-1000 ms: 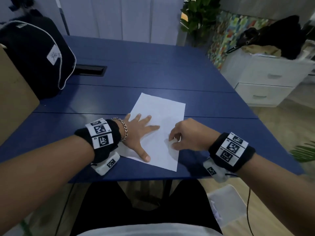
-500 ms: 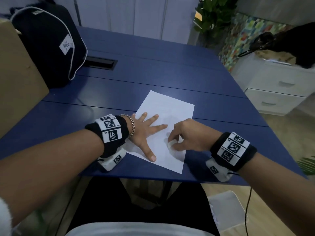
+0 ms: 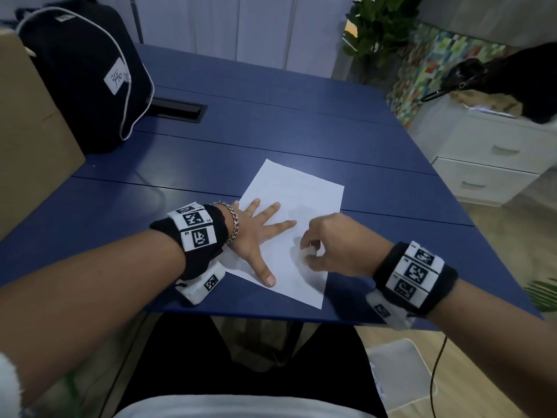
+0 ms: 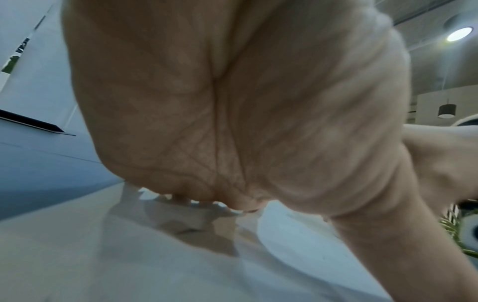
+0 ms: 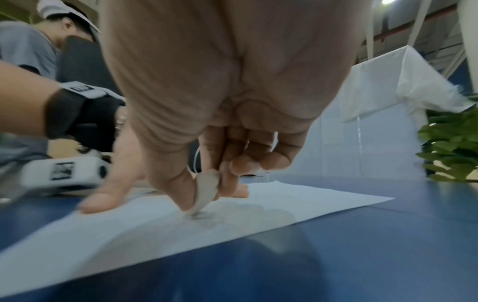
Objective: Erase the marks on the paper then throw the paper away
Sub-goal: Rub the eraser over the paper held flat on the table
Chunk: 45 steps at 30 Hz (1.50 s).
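Observation:
A white sheet of paper (image 3: 297, 200) lies on the blue table (image 3: 271, 131) near its front edge. My left hand (image 3: 256, 233) lies flat on the sheet's left part, fingers spread and straight. In the left wrist view that palm (image 4: 232, 102) fills the frame over the paper (image 4: 129, 255). My right hand (image 3: 328, 248) pinches a small white eraser (image 3: 309, 252) between thumb and fingers. The right wrist view shows the eraser (image 5: 207, 192) with its tip down on the paper (image 5: 258, 216) over a faint grey smudge (image 5: 204, 216).
A black backpack (image 3: 87, 73) and a cardboard box (image 3: 27, 140) stand at the table's left. A black cable slot (image 3: 177, 110) sits behind them. White drawers (image 3: 488, 164) and a plant (image 3: 382, 28) are to the right. A white bin (image 3: 401, 384) stands on the floor at lower right.
My right hand with the eraser has shifted slightly over the sheet's lower middle, its fingers now raised more. The left hand stays flat on the paper. The head view has tilted.

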Each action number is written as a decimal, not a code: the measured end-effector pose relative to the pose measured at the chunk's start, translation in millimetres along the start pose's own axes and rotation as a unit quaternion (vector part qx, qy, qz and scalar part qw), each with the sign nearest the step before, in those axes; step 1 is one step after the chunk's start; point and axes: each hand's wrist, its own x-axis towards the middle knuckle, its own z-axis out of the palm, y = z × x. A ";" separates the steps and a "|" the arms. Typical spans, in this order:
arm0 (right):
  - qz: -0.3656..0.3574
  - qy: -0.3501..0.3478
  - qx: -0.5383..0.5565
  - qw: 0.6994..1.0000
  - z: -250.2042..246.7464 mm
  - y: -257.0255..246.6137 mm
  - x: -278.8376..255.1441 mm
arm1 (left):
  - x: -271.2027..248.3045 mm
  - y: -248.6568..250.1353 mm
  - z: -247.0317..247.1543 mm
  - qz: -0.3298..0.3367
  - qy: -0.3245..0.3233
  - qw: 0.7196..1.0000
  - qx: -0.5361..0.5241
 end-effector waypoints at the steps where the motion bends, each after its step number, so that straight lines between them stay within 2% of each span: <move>1: -0.020 -0.014 0.000 1.000 2.3 -6.7 -4.2 | -0.7 0.6 -0.3 -0.001 0.000 1.000 0.000; 4: -0.043 -0.058 0.022 0.997 1.8 -9.1 -8.8 | -0.4 2.6 -1.5 0.000 0.001 1.000 0.006; 8: 0.018 -0.005 0.014 1.000 -1.5 11.4 -3.3 | -1.8 5.7 -4.2 -0.002 -0.005 1.000 0.019; 10: -0.001 -0.005 -0.001 1.000 3.5 3.6 -6.6 | -2.1 6.4 -4.9 -0.004 -0.007 1.000 0.021; 12: -0.042 -0.042 0.015 0.998 4.3 -9.0 -11.8 | -2.3 7.1 -4.7 -0.006 -0.009 1.000 0.020; 14: -0.048 -0.065 0.013 0.997 -0.9 -8.6 -8.2 | -1.6 6.9 -4.4 -0.009 -0.009 1.000 0.021; 18: 0.019 0.002 -0.006 1.000 -4.6 8.9 8.0 | -0.3 5.9 -4.7 -0.008 -0.013 1.000 0.026; 23: -0.046 -0.045 0.006 0.998 5.3 -10.0 4.1 | 1.8 4.3 -3.1 -0.007 -0.011 1.000 0.024; 27: -0.010 0.039 0.039 0.998 -5.1 8.4 2.5 | 1.2 4.2 -3.6 -0.007 -0.013 1.000 0.027; 29: -0.009 0.059 0.070 0.996 -5.9 12.7 -5.5 | -1.0 5.8 -4.2 -0.009 -0.015 0.999 0.033; 33: -0.021 0.010 0.055 0.998 10.5 -2.0 -24.9 | -3.7 6.8 -7.7 -0.003 -0.006 0.999 0.037; 37: 0.016 0.023 0.029 0.999 11.0 -4.8 -29.6 | -0.6 6.7 -4.1 0.031 0.006 0.999 0.008; 41: -0.017 0.010 0.029 0.999 8.6 -15.3 -18.3 | 2.4 7.6 1.5 0.038 0.022 0.999 0.006; 45: -0.019 0.018 0.007 1.000 13.9 -24.1 -12.2 | -0.2 6.9 1.6 0.038 0.025 0.999 0.004</move>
